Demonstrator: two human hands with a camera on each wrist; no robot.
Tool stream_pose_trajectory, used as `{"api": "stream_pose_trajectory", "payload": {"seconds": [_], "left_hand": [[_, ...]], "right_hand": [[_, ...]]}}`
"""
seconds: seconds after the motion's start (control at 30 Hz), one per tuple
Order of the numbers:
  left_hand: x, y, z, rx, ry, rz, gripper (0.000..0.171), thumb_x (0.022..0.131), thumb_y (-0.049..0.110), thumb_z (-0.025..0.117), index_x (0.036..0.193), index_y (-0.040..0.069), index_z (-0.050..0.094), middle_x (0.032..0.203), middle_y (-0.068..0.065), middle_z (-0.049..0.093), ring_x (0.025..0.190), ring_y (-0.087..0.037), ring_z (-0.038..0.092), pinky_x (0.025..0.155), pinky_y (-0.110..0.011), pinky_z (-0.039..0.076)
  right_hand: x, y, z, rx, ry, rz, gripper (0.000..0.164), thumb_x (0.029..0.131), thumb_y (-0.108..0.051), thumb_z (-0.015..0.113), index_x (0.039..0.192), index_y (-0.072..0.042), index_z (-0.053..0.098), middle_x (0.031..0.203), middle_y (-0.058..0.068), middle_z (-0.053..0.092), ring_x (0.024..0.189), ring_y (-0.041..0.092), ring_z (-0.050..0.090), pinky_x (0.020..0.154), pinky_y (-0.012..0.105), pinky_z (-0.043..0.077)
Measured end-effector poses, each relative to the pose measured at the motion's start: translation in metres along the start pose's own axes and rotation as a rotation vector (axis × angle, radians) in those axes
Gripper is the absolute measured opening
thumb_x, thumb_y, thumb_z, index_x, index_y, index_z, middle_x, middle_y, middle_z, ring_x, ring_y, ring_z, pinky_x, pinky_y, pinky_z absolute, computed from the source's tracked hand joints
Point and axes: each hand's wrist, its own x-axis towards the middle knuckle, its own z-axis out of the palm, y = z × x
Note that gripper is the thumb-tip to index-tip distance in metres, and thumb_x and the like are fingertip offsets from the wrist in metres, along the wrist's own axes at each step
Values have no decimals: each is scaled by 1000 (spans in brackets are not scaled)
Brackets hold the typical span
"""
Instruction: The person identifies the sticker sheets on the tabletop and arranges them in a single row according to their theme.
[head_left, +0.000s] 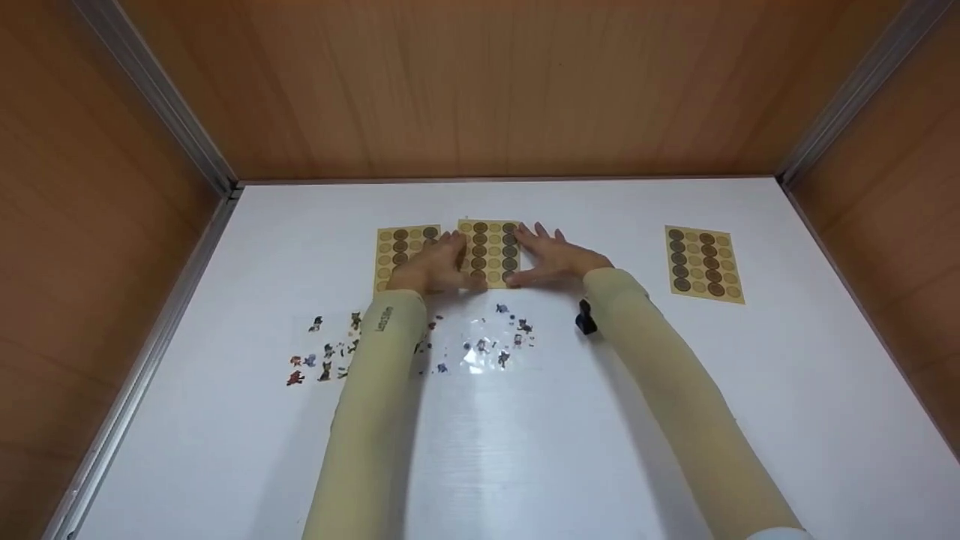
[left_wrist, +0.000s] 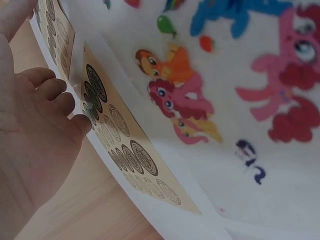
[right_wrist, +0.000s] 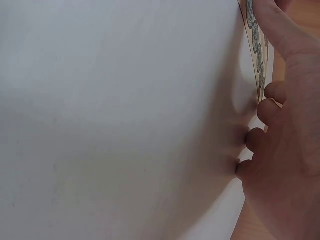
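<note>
Your two hands work on either side of the middle tan sheet [head_left: 493, 255], which lies near the back of the white table [head_left: 540, 450], printed with columns of pale and dark circles. Left hand [head_left: 433, 268]: thumb and index parted wide, their tips at the sheet's left edge; the other fingers, loosely bent in the left wrist view, come over the left tan sheet [head_left: 385, 259], partly hiding it. Right hand [head_left: 559, 256]: fingers spread wide, thumb at the middle sheet's near right corner, index at its right edge higher up. You grip nothing that shows (whether the fingertips press hard, I cannot tell). Well apart to your right lies the right tan sheet [head_left: 703, 264], slightly turned, with the same sort of circles. Nearer you, two clear sticker sheets lie side by side, the left one [head_left: 328, 351] bearing small colourful figures, pink and orange ponies among them, the other [head_left: 481, 345] partly behind your left sleeve [head_left: 367, 420]. A small black object [head_left: 586, 318] shows beside your right sleeve [head_left: 675, 375].
</note>
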Motion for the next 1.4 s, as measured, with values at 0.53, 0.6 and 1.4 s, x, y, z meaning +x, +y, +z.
{"api": "stream_pose_trajectory", "payload": {"seconds": [0.53, 0.6, 1.4], "left_hand": [[-1, -3, 2, 43, -38, -30, 119, 76, 62, 78, 164, 15, 14, 170, -11, 4, 154, -38, 3, 123, -57, 10], [0, -2, 2, 51, -39, -26, 119, 76, 62, 79, 164, 14, 15, 170, -11, 2, 154, -41, 1, 122, -59, 8], [-2, 0, 14, 66, -5, -75, 125, 74, 74, 73, 165, 16, 9, 170, -8, -4, 154, -39, -6, 122, -59, 4]], "right_hand": [[0, -7, 5, -40, -2, 7, 119, 80, -68, 74, 165, -19, 6, 170, 2, -3, 155, 25, -10, 124, 45, -8], [0, -7, 6, -45, 1, 2, 119, 80, -68, 74, 165, -20, 7, 170, 2, -2, 155, 25, -10, 124, 45, -8], [1, -6, 16, -34, 40, -34, 116, 80, -65, 75, 164, -16, 12, 170, 4, 3, 155, 26, -8, 124, 48, -8]]}}
